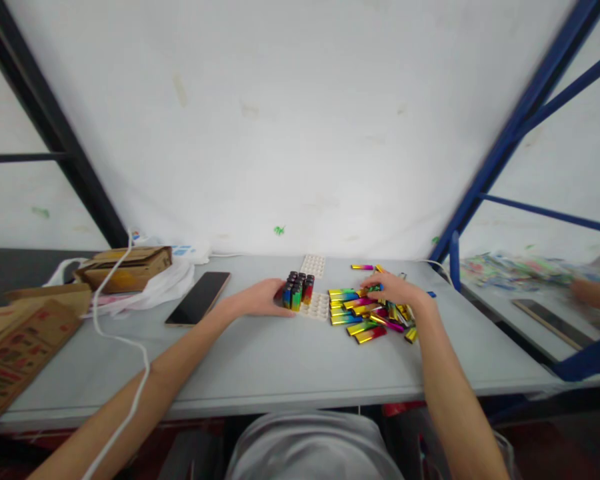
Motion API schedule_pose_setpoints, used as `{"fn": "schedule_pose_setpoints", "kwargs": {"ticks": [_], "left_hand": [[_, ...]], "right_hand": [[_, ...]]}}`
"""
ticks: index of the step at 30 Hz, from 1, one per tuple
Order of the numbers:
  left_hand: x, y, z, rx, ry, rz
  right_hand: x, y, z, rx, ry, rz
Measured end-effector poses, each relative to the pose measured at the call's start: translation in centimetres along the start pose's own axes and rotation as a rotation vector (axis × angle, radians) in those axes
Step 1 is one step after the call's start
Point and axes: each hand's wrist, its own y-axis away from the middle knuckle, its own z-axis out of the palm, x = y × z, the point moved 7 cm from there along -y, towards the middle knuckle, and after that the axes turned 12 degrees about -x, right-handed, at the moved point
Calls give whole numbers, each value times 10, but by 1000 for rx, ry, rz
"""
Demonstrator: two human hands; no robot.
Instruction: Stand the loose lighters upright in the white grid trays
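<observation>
Several upright lighters with black tops stand packed together on a white tray with round holes. My left hand curves around their left side, its fingers and thumb apart and touching the group. To the right lies a loose pile of shiny yellow, blue, pink and red lighters. At the top of this pile is my right hand, fingers bent down around a blue-green lighter. A second white holed sheet lies behind the upright group, near the wall.
On the left are a black phone, a cardboard box on white plastic bags and an open carton. A white cable hangs across my left forearm. Beyond the blue frame, another person's hand shows at the right.
</observation>
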Motion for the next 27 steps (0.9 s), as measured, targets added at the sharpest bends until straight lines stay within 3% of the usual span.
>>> {"fn": "schedule_pose_setpoints", "kwargs": {"ticks": [5, 9, 16, 20, 27], "left_hand": [[3, 1, -2, -1, -23, -4], [1, 0, 0, -4, -13, -14], [0, 0, 0, -4, 17, -4], [3, 2, -1, -6, 28, 1], [6, 3, -2, -15, 27, 2]], "right_hand": [[1, -10, 2, 37, 39, 59], [-8, -10, -7, 191, -86, 69], [-59, -20, -12, 459, -334, -95], [-79, -34, 5, 422, -535, -131], [-105, -40, 21, 323, -572, -246]]}}
